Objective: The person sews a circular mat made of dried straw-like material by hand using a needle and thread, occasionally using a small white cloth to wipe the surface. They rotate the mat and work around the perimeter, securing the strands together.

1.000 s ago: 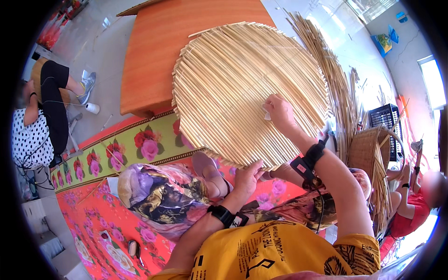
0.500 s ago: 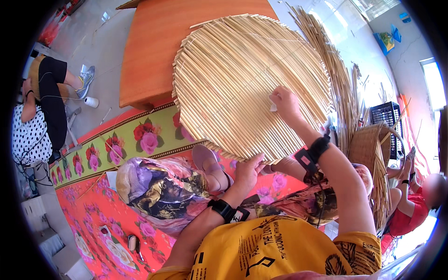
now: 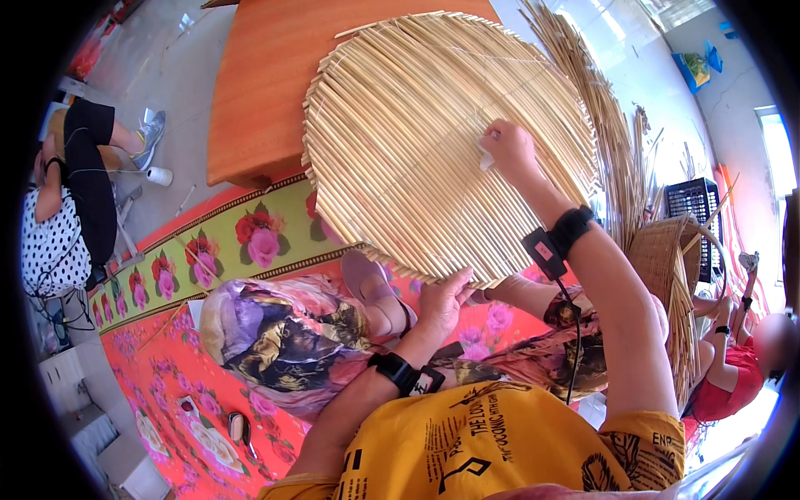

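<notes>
Our right hand (image 3: 512,150), pinching white scrap (image 3: 486,159), has shifted farther, toward middle of stalk disc (image 3: 400,158); work centres there. Left hand (image 3: 442,306) at near rim; grip we can't tell.

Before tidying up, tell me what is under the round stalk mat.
Past the edges of the mat, the orange table and floral cloth show. Whatever lies directly beneath is covered, including some fingers of the left hand.
</notes>
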The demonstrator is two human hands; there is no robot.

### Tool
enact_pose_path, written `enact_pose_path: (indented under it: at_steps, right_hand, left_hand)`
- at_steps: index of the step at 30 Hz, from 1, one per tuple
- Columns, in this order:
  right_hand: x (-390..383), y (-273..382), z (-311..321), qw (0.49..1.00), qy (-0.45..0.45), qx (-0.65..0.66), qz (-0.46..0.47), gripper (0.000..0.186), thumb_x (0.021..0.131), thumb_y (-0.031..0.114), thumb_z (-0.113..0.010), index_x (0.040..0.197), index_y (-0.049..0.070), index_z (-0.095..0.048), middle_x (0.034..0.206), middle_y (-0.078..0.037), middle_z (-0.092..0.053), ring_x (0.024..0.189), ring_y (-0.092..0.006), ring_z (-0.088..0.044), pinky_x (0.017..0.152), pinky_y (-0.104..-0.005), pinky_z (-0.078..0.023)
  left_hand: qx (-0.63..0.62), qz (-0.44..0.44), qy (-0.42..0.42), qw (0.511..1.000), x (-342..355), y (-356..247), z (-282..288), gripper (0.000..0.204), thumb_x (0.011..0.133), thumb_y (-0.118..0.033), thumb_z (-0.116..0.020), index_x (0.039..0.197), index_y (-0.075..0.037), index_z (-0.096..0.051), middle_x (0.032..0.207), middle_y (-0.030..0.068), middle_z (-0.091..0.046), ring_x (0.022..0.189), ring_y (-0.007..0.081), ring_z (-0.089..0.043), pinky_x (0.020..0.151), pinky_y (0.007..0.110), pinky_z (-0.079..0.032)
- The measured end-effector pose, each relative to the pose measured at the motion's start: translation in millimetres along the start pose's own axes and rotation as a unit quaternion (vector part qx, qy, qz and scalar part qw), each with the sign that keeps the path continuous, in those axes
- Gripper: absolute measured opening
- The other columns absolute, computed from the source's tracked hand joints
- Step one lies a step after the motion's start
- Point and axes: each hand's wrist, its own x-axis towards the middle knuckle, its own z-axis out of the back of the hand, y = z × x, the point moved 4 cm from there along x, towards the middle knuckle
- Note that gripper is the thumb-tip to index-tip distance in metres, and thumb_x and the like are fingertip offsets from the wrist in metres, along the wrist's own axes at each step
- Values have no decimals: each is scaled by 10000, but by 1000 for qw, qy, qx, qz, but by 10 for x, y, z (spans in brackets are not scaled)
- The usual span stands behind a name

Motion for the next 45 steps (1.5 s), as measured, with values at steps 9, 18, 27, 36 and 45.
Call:
enact_pose_path:
  at_steps: [9, 18, 27, 36, 45]
  right_hand:
    - [-33, -111, 37, 997, 53, 19, -61, 177, 738, 204, -677, 814, 46, -698, 766, -183, -672, 784, -349, -659, 726, -418, -512]
    - [64, -53, 72, 978, 136, 74, -141, 165, 746, 122, -680, 841, -12, -694, 727, -165, -686, 608, -255, -687, 544, -342, -556]
    - [140, 9, -22, 979, 96, 89, -156, 166, 756, 124, -695, 810, -33, -685, 666, -138, -663, 503, -192, -643, 464, -300, -552]
    - [199, -80, -42, 974, 85, 111, -176, 188, 723, 141, -732, 791, -28, -686, 637, -138, -657, 501, -204, -648, 464, -299, -543]
    - [208, -145, -30, 970, 87, 138, -179, 189, 740, 133, -746, 794, -39, -687, 662, -134, -662, 533, -191, -658, 480, -296, -559]
  left_hand:
    - [-8, -3, 8, 1000, -23, 5, -22, 370, 871, -61, -665, 1220, -31, -548, 1186, 90, -625, 1097, 225, -618, 987, 394, -506]
    - [-9, -23, 0, 1000, -33, -22, -41, 364, 860, -24, -657, 1204, -11, -538, 1159, 105, -621, 1054, 228, -632, 937, 400, -544]
    - [-22, -16, 2, 1000, -2, -9, 5, 380, 840, -11, -674, 1194, -1, -536, 1128, 112, -623, 1020, 230, -642, 903, 392, -563]
    - [-12, -25, -2, 1000, -36, -44, -39, 406, 846, -20, -670, 1225, -13, -526, 1151, 104, -629, 1037, 234, -642, 922, 398, -551]
    - [-33, -26, -3, 999, -31, -65, -58, 392, 823, 27, -675, 1190, 7, -537, 1082, 117, -638, 966, 226, -659, 846, 375, -589]
